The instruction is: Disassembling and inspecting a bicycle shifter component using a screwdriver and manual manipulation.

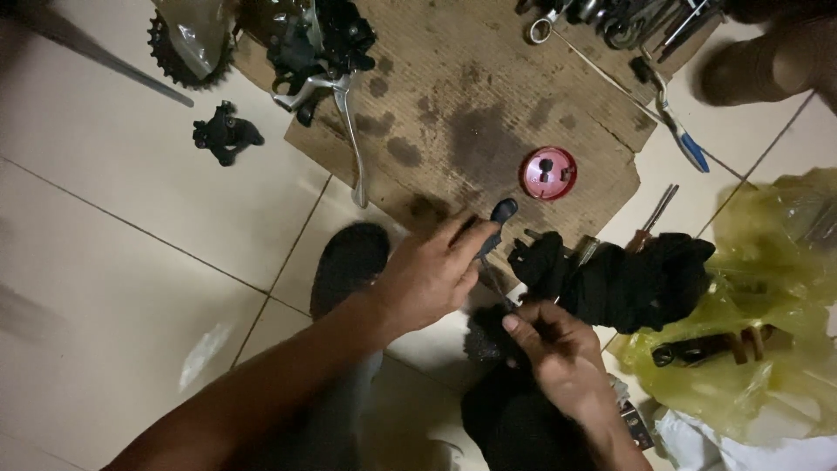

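Small black lever (499,222), smooth, rounded at its tip, pinched in the left hand (432,275) over the near edge of the cardboard (488,113); fingers curled closed around it. Thin metal cable (495,288) running from it down to the right hand (558,349), thumb and fingers pressed shut on the strand. Just right of both hands, crumpled black rag (632,279), soft and matte. Farther out on the oil-stained, ribbed cardboard: round red cap (548,173), glossy. At the far left corner, silver brake lever (349,131) with a long curved blade, beside a toothed chainring (187,48). Off the right edge, wrinkled translucent yellow bag (776,305) on pale glossy tiles (113,288).
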